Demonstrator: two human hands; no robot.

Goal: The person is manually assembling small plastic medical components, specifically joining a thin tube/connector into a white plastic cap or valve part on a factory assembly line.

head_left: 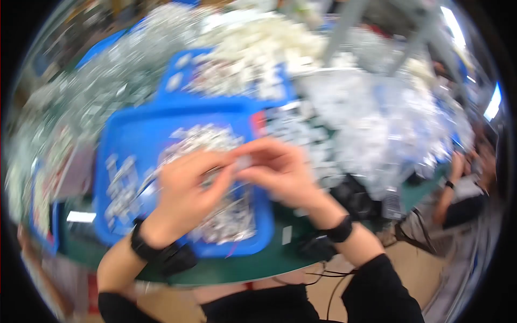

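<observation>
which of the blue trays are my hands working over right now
The near blue tray, the large one heaped with small pale parts, lies directly under your left hand and right hand; the far blue tray sits behind it.

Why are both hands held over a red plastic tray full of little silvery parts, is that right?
Not quite: the tray is blue plastic, not red. The head view shows the left hand and right hand meeting above it, over the small silvery parts.
</observation>
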